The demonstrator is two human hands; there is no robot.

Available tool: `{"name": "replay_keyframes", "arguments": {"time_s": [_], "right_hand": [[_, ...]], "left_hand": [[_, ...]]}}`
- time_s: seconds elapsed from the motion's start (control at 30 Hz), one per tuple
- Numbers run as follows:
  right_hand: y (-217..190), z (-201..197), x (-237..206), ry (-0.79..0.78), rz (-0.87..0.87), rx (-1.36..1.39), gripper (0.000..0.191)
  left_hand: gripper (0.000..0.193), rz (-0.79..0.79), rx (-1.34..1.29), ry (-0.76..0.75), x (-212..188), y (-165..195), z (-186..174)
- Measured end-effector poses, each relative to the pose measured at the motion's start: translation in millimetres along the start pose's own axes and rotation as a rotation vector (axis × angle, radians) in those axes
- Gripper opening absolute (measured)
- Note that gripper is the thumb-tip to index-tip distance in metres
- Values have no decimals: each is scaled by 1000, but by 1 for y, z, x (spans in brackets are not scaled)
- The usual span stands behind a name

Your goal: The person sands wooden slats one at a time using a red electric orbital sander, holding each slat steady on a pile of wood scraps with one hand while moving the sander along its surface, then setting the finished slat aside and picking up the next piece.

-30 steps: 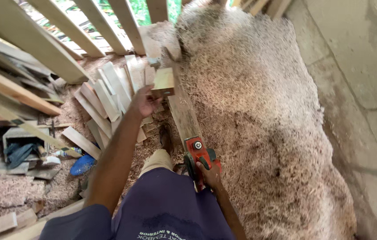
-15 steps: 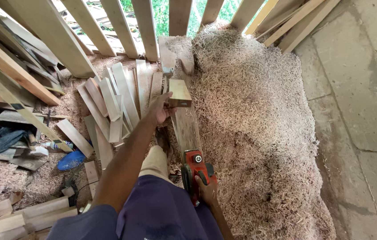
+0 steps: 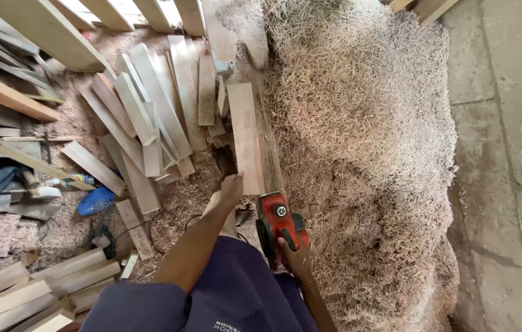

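Observation:
A pale wooden board (image 3: 245, 136) lies lengthwise on a narrow bench, running away from me. My left hand (image 3: 231, 187) grips the near left end of that board. My right hand (image 3: 293, 255) is closed around the handle of a red and black electric planer (image 3: 276, 222), which sits at the near end of the bench, just behind the board.
A big heap of wood shavings (image 3: 365, 154) fills the right side, up to a concrete floor (image 3: 507, 123). Several cut planks (image 3: 150, 117) lie scattered on the left, with longer boards (image 3: 33, 24) leaning behind. A blue object (image 3: 96, 200) and more stacked planks (image 3: 27, 295) sit at lower left.
The view has swung downward and closer. My left hand has pulled back from the board's far part to its near end, and the board now lies flat on the bench.

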State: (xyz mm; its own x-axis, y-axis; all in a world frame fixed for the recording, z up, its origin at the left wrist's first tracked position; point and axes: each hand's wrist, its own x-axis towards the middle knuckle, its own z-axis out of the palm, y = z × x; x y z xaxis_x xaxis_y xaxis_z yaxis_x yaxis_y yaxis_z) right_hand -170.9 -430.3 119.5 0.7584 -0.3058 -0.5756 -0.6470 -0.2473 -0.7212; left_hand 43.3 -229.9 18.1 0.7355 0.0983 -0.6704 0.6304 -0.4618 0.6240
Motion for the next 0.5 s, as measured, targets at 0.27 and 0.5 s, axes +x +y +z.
{"name": "replay_keyframes", "arguments": {"time_s": [0.27, 0.5], "right_hand": [[-20, 5, -4, 55, 224, -172, 60], [-47, 26, 9, -15, 230, -223, 62]], "left_hand": [[54, 20, 290, -231, 47, 49, -2], [63, 731, 765, -516, -12, 98, -37]]}}
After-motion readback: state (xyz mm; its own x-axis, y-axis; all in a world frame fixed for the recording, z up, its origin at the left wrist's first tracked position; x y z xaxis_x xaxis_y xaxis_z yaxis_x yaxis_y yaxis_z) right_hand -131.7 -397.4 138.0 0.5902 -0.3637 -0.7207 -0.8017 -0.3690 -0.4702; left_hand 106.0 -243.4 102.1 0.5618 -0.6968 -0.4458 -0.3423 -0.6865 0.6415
